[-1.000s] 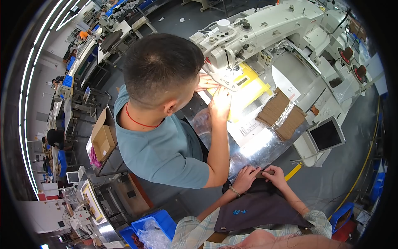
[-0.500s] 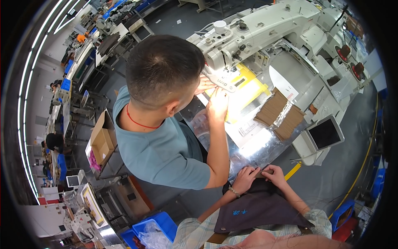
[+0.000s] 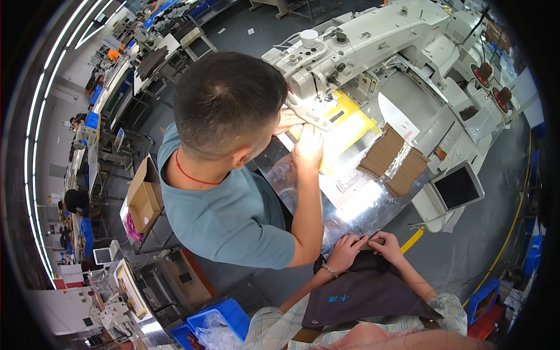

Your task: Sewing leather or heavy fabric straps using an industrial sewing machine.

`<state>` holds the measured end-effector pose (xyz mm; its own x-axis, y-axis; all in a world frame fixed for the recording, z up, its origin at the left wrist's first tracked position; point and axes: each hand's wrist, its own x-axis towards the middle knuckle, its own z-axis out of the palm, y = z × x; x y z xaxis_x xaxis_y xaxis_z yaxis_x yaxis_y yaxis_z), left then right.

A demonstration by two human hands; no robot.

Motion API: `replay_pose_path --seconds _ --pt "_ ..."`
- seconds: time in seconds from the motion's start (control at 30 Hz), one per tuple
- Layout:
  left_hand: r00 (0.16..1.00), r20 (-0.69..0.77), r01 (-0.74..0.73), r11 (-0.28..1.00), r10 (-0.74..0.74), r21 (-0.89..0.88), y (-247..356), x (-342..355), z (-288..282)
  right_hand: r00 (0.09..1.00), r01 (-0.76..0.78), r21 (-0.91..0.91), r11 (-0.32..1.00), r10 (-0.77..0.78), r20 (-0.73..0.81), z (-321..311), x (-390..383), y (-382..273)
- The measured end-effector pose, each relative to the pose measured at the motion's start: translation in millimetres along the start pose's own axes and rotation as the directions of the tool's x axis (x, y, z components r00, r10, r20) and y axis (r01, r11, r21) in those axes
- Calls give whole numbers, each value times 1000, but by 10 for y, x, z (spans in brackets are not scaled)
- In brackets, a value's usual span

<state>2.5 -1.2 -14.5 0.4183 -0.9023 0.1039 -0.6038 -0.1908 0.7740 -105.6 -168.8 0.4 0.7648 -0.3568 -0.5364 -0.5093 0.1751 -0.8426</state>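
Bin (image 3: 231, 313), blue: clear plastic (image 3: 214, 331) inside | left hand (image 3: 345, 252), right hand (image 3: 387, 246): pinching brown piece (image 3: 366, 247)

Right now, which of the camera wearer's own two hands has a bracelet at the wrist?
The left hand: a bracelet circles its wrist, while the wrist of the right hand is bare.

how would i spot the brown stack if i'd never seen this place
Find the big white sewing machine at the top right, then the shiny metal table below it. On that table, between the yellow template and the dark-screened monitor, lies the brown stack. Unlike the flat white sheets beside it, it has a shiny strip across its middle.
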Motion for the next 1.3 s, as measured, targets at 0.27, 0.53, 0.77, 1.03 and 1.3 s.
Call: replay_pose_path --seconds 0.27,0.53,0.77,1.03,1.3 --pt "999 36 -23 999 24 -30 -21 -2 -28 1000 26 -27 999 -26 -3 18 53 15" --pt "999 27 -19 1000 19 8 -39 -4 4 1000 9 -29 1000 -8 19 23 76 17" --pt "999 42 -26 1000 26 9 -53 -17 20 999 27 13 1000 -28 29 28 75 16" --pt "999 50 -12 1000 13 -3 -69 -17 25 999 -25 -13 1000 26 23 23 70 3" --pt "999 37 3 1000 -2 -27 -54 -4 5 1000 17 7 1000 -17 19 25 56 9"
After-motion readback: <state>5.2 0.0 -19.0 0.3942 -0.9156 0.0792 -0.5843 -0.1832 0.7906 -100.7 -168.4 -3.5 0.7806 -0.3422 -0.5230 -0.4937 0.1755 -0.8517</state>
